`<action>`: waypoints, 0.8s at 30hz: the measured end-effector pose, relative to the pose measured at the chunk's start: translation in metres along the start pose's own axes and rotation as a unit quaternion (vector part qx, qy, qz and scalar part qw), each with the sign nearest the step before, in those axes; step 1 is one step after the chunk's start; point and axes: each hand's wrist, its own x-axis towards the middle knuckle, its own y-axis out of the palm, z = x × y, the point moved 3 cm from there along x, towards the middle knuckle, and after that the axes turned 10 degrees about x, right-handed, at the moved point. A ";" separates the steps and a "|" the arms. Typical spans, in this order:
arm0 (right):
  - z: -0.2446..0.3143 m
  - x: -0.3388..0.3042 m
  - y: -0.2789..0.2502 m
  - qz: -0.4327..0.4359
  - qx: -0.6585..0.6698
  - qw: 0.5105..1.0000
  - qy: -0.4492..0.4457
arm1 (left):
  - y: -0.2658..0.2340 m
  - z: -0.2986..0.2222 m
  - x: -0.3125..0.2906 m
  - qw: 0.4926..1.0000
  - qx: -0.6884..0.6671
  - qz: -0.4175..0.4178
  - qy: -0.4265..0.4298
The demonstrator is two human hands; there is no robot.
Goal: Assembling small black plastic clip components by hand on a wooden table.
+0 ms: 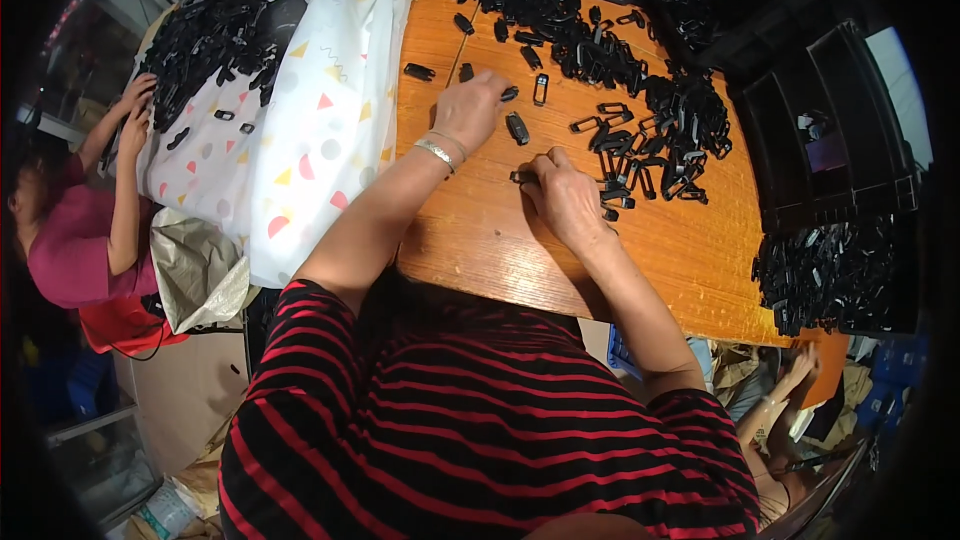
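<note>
Hands [468, 114] [571, 202] half-closed on black pieces [510, 94] [520, 177]

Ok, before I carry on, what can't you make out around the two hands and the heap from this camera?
All in the head view:
- Black piece in the left hand: partly covered by the fingers.
- Dark piece at the right hand: its inner end is hidden by the fingers.
- Heap of black parts: overlapping and too small to count.
- Co-worker's hand, lower right: too blurred to tell its grip.
</note>
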 end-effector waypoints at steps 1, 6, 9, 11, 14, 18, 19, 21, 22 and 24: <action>0.001 0.001 0.001 0.012 0.005 1.000 0.002 | 0.009 0.004 0.000 1.000 0.018 0.006 0.013; -0.001 0.017 -0.019 -0.084 0.075 0.993 0.013 | -0.011 -0.005 -0.007 0.995 -0.092 0.036 -0.003; 0.016 0.032 -0.037 -0.192 0.079 0.975 -0.082 | -0.020 -0.011 -0.016 0.953 -0.285 0.095 -0.027; 0.017 0.037 -0.034 -0.186 0.098 0.974 -0.087 | -0.031 -0.016 -0.022 0.894 -0.429 0.124 -0.040; 0.016 0.036 -0.027 -0.179 0.150 0.969 -0.084 | -0.043 -0.019 -0.034 0.783 -0.555 0.192 -0.207; 0.013 0.030 -0.013 -0.184 0.273 0.944 -0.021 | -0.046 -0.030 -0.050 0.729 -0.641 0.131 -0.202; 0.018 0.028 -0.011 -0.182 0.272 0.945 -0.021 | -0.046 -0.033 -0.054 0.738 -0.638 0.110 -0.189; 0.027 0.026 -0.010 -0.182 0.365 0.913 0.010 | -0.041 -0.035 -0.061 0.732 -0.644 0.091 -0.203; 0.029 0.026 -0.012 -0.181 0.365 0.913 0.010 | -0.041 -0.034 -0.063 0.725 -0.650 0.072 -0.216; 0.034 0.025 -0.017 -0.175 0.328 0.928 -0.007 | -0.043 -0.033 -0.063 0.716 -0.659 0.055 -0.226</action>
